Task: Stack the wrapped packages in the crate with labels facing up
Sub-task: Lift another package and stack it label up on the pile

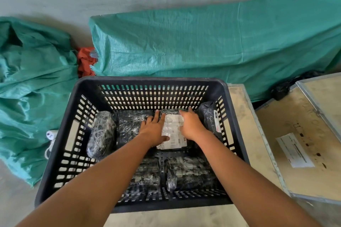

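Both hands down inside black slotted crate (88,101), flat on labelled package (173,132). Left hand (154,129) spread over package's left edge, thumb on white label (174,138); right hand (191,125) spread over its right edge. Grip of both: fingers apart, pressing, not clamped round anything. Label faces up; palms kept to the edges, likely to seat the package level and leave label readable. Package lies mid-crate toward far wall. Upright package (210,116) wedged against crate's right wall, label sideways: probably needs turning. More wrapped packages (188,173) near crate's front wall, no labels showing.
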Tool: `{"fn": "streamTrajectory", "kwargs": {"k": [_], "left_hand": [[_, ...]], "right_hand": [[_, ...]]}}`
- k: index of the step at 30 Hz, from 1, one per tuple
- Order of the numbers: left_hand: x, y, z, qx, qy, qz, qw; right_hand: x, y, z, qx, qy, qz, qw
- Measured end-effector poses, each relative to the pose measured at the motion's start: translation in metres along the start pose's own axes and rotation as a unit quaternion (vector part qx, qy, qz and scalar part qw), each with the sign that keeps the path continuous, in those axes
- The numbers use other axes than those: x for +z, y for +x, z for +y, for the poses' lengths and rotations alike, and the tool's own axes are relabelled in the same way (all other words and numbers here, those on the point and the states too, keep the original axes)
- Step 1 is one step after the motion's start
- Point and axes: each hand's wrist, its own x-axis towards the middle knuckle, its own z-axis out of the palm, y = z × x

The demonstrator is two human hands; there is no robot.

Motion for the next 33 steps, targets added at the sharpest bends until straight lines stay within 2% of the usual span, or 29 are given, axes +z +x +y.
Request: {"fn": "streamTrajectory", "kwargs": {"k": [3, 5, 6, 8, 11, 12, 16, 19, 22, 27, 30, 33], "left_hand": [[0.004, -0.006, 0.007, 0.017, -0.014, -0.002, 1.000], [0.006, -0.010, 0.012, 0.033, -0.006, -0.003, 0.999], [0.006, -0.011, 0.014, 0.034, -0.001, -0.003, 0.999], [0.006, -0.013, 0.018, 0.024, 0.011, -0.003, 1.000], [0.007, -0.015, 0.021, 0.016, 0.023, -0.010, 1.000], [0.007, -0.015, 0.021, 0.016, 0.024, -0.011, 1.000], [0.009, -0.017, 0.023, 0.015, 0.043, -0.016, 0.999], [0.012, -0.018, 0.021, 0.014, 0.048, -0.016, 0.999], [0.015, -0.018, 0.020, 0.014, 0.050, -0.011, 0.999], [0.017, -0.016, 0.017, 0.017, 0.051, -0.014, 0.998], [0.015, -0.015, 0.016, 0.021, 0.046, -0.019, 0.999], [0.018, -0.014, 0.014, 0.023, 0.049, -0.011, 0.998]], "right_hand": [[-0.033, -0.036, 0.004, -0.110, 0.049, 0.159, 0.980], [-0.049, -0.060, 0.013, -0.133, 0.037, 0.253, 0.958], [-0.054, -0.070, 0.018, -0.127, 0.026, 0.272, 0.953], [-0.057, -0.082, 0.025, -0.083, 0.005, 0.234, 0.969], [-0.050, -0.085, 0.030, -0.002, -0.038, 0.101, 0.994], [-0.048, -0.084, 0.032, 0.008, -0.060, 0.080, 0.995], [-0.043, -0.079, 0.036, -0.009, -0.180, 0.107, 0.978], [-0.046, -0.073, 0.038, -0.043, -0.216, 0.165, 0.961], [-0.050, -0.063, 0.036, -0.068, -0.250, 0.161, 0.952], [-0.050, -0.050, 0.035, -0.047, -0.207, 0.107, 0.971], [-0.043, -0.044, 0.039, -0.028, -0.087, 0.082, 0.992], [-0.037, -0.040, 0.039, -0.013, 0.047, 0.075, 0.996]]}}
